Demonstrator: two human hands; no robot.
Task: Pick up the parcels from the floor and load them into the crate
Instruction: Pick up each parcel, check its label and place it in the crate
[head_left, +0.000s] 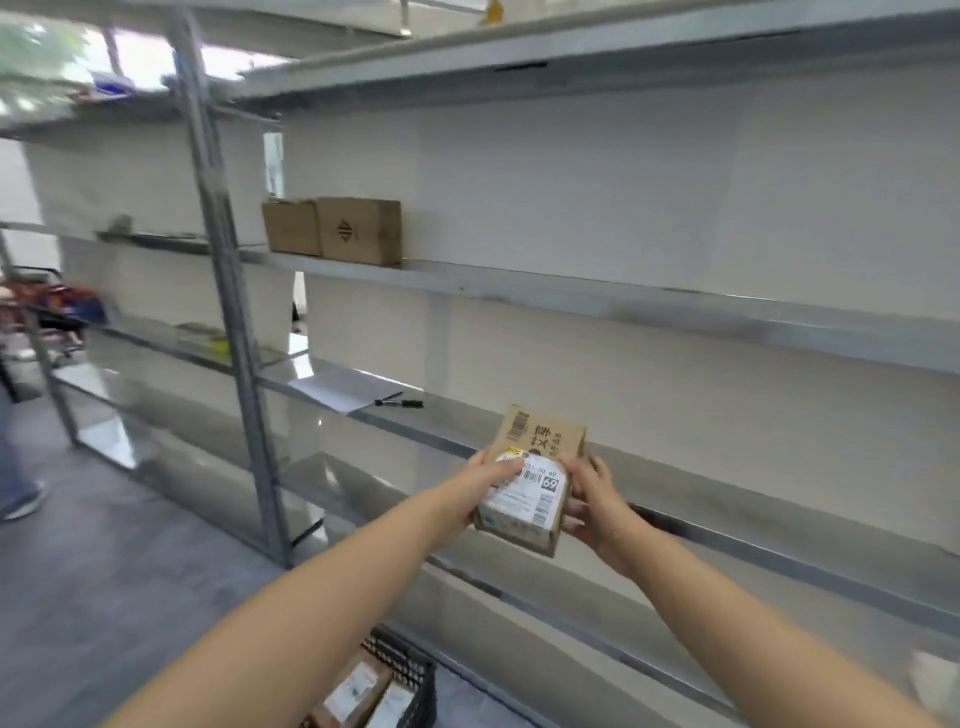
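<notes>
Small cardboard parcel (537, 467) with white shipping label, held in mid-air before metal shelving (675, 306). Gripped at 9 o'clock by left hand (478, 486), at 3 o'clock by right hand (592, 496). Black crate (423, 688) at 7 o'clock, on the floor, holding more parcels (358, 691). Two cardboard boxes (332, 231) shelved at 11 o'clock.

Single head-worn wide-angle view, looking forward and slightly down, near the metal shelving (623, 301)
</notes>
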